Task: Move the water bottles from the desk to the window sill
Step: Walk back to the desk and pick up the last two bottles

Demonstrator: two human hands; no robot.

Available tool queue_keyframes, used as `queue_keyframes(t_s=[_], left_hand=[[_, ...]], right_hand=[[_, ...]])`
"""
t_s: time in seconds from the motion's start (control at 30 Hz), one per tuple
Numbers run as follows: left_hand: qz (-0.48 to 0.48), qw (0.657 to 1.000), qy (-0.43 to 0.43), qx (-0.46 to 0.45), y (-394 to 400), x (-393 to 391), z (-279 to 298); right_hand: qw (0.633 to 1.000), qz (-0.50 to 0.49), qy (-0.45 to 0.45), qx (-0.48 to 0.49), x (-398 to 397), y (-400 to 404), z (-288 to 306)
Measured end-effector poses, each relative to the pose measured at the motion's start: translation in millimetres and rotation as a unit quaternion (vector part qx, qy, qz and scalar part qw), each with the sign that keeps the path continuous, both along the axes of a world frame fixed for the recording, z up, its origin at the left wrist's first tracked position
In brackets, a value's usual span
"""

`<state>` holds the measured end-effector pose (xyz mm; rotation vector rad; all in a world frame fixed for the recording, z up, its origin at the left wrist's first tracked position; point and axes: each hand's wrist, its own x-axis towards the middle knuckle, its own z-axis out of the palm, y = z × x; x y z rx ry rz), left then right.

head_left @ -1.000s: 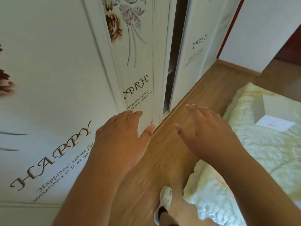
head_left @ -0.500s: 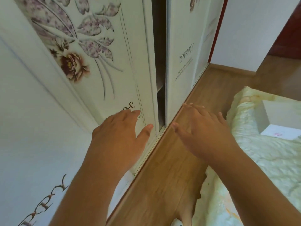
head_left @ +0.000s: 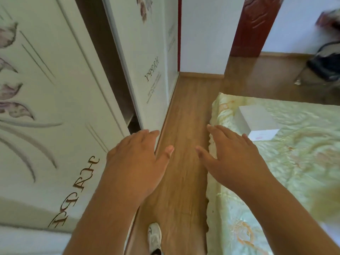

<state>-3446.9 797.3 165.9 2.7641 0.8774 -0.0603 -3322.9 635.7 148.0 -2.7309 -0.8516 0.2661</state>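
Both hands — left, right — at frame centre, fingers spread, holding nothing, above the floor between wardrobe and bed; likely walking. No bottles or worktop in view.

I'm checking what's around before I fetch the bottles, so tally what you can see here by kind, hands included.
Hands, both open and holding nothing: 2, left hand and right hand
White boxes on the bed: 1, white box
Shoes on the floor: 1, white shoe
Water bottles: 0 in view
Total: 4
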Motion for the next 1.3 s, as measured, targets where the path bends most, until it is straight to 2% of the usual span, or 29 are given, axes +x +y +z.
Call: queue_keyframes(t_s=[0.3,0.53,0.83,1.07,1.3], left_hand=[[-0.118,0.993,-0.026,0.004,89,105,18],[-0.175,0.984,-0.022,0.001,140,152,17],[-0.177,0.984,0.007,0.01,172,206,9],[-0.138,0.99,0.022,0.038,179,270,23],[-0.109,0.992,0.0,0.057,164,348,42]], right_hand=[[0.992,-0.117,-0.043,0.0,55,59,27],[0.985,-0.171,-0.018,0.005,75,99,23],[0.986,-0.169,-0.011,0.005,135,131,16],[0.989,-0.14,0.003,0.046,220,146,17],[0.991,-0.113,-0.026,0.071,304,138,33]])
